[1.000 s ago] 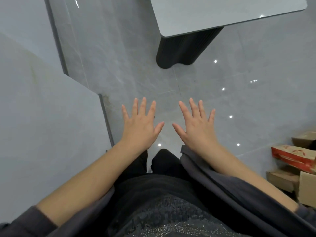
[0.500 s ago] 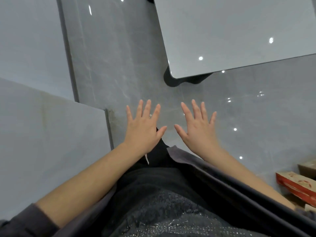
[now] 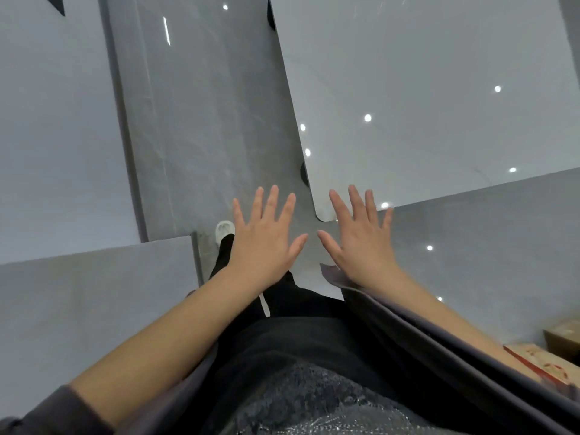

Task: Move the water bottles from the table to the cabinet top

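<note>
Where the person stands: a glossy grey tiled floor [image 3: 204,136] with small white light reflections, running up the middle of the view.
Table: a pale grey table [image 3: 423,89] with a shiny top fills the upper right; its rounded near corner points toward the hands.
Ledge: a flat grey ledge [image 3: 94,309] lies at the lower left, beside the left forearm, under a plain grey wall panel [image 3: 47,120].
Clothes: an open grey jacket [image 3: 408,340] over a dark glittery top [image 3: 314,397] and black trousers [image 3: 282,296].
Left hand: the left hand [image 3: 266,243] hovers palm down over the floor, just beside the right one and apart from it.
Right hand: the right hand [image 3: 361,243] hovers palm down; its tips overlap the table corner in the view, and whether they touch it cannot be told.
Fingers: all fingers [image 3: 273,202] on both hands are straight and spread wide, holding nothing.
Boxes: a red and tan box [image 3: 539,362] and a brown box [image 3: 565,337] sit at the right edge.
Shoe: a white shoe [image 3: 224,230] tip peeks out beside the left hand.
Water bottles: their place cannot be told from this view.
</note>
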`<state>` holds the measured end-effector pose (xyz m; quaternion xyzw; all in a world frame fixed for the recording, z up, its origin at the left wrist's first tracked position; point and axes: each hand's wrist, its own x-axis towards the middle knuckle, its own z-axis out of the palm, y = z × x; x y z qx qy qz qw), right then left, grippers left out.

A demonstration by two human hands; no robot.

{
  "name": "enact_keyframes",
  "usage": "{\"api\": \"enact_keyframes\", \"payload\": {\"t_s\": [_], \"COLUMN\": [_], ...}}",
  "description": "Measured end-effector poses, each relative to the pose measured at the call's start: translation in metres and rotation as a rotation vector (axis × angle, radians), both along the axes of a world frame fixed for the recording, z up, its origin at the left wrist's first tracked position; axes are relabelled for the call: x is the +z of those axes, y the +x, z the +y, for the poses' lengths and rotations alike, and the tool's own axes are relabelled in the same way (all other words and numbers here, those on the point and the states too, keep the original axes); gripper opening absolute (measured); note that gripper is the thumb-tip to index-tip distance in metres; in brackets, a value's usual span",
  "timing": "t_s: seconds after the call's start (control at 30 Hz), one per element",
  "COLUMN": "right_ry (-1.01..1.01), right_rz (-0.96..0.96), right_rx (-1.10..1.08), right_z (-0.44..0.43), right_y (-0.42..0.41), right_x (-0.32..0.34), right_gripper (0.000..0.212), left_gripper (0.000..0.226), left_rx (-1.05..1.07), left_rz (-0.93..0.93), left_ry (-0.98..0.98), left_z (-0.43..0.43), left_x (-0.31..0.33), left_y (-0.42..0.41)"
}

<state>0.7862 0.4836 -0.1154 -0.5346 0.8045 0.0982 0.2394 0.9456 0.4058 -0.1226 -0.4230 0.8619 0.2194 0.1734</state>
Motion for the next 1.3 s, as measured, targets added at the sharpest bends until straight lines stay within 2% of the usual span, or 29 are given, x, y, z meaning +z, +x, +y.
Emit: {"api": "enact_keyframes", "payload": {"t_s": [0.23,0.7,0.9,1.3], "right_ry": [0.058,0.159,0.139,0.112], "right_rz": [0.009,0.016,0.008,-0.029], "right_rx": [-0.117,-0.443,-0.541,-0.644], "right_z": [-0.074,-0.201,-0.247,-0.372], "right_y": [-0.004,-0.013,-0.046,-0.142], "right_x": [-0.008,0.001,-0.003,-0.012], "right_gripper": [0.073,0.071,0.071,0.071], "left_gripper": [0.073,0.072,0.073,0.073], "left_rx": [-0.097,-0.479,-0.55,-0.626], "left_rz": [0.025,0.12,0.127,0.022], "left_ry": [0.057,0.061,-0.008,0.038], "left_z": [-0.086,-0.246,-0.303,-0.431], "left_x": [-0.012,-0.011,-0.019,-0.032], "left_y": [-0.017,-0.063,-0.107,-0.212]}}
